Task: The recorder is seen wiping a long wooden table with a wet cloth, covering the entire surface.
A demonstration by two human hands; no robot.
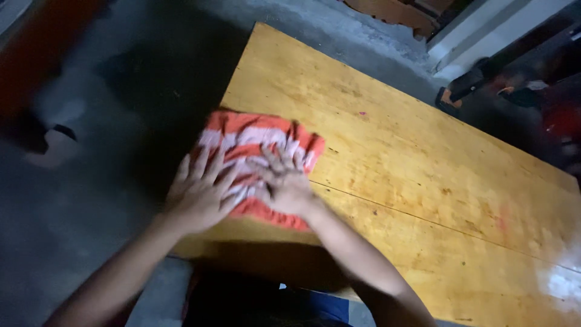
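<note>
Orange and white stripes run across a folded cloth (257,158) that lies near the corner of a yellow wooden worktop (423,200), close to the edge nearest the person. Both hands press flat on it. The left hand (200,194) rests on the cloth's left side with its fingers spread wide and palm down, partly over the worktop's edge — it grips nothing, only lies on the fabric. The right hand (284,181) sits just beside it, likewise open and flat, fingers fanned toward the far end of the cloth. The two hands nearly touch at the middle of the fabric; motion blur makes it hard to tell whether they overlap. Neither hand closes around anything.

A thin seam crosses the worktop from the cloth toward the right, and the surface shines at the far right edge. Grey concrete floor (121,91) spreads to the left of the worktop. At the upper right a dark tool with orange parts (466,91) sits on the ground beside a white wall base — too dim to name more closely.
</note>
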